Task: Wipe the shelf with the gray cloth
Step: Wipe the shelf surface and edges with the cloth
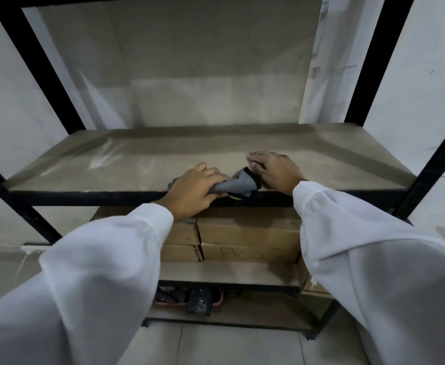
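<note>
Gray cloth [238, 184] lies bunched at the front edge of the shelf [110, 164], near the middle of its length, with one dark-hemmed corner standing up. The left hand [192, 192] grips the cloth's near end, fingers curled over the folds. The right hand [274, 171] rests on the shelf board just beside that raised corner and touches it, its fingers nearly straight and holding nothing. Wiping looks barely begun, since dusty streaks cover the board farther back on the shelf. The next move probably calls for spreading the cloth flat and pressing it across the shelf in long passes.
</note>
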